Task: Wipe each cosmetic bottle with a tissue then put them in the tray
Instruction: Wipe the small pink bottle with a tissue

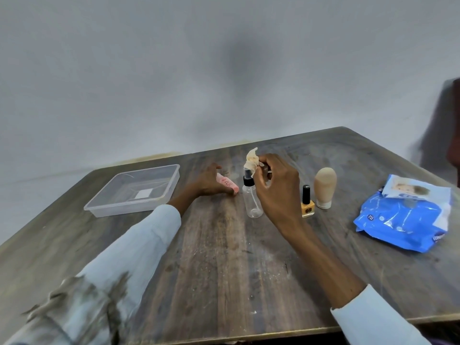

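My left hand (208,183) grips a pink tube (227,184) that lies on the table, left of a clear spray bottle (252,200) with a black pump. My right hand (276,190) pinches a crumpled stained tissue (252,161) above the spray bottle's top. To the right stand a yellow nail polish bottle (307,204) with a black cap and a beige bottle (324,188) on its white cap. The clear plastic tray (159,192) sits at the left with only a white label inside.
A blue wipes pack (403,220) with its flap lifted lies at the right of the wooden table (224,257). A dark chair (453,125) stands past the table's right edge. A grey wall rises behind.
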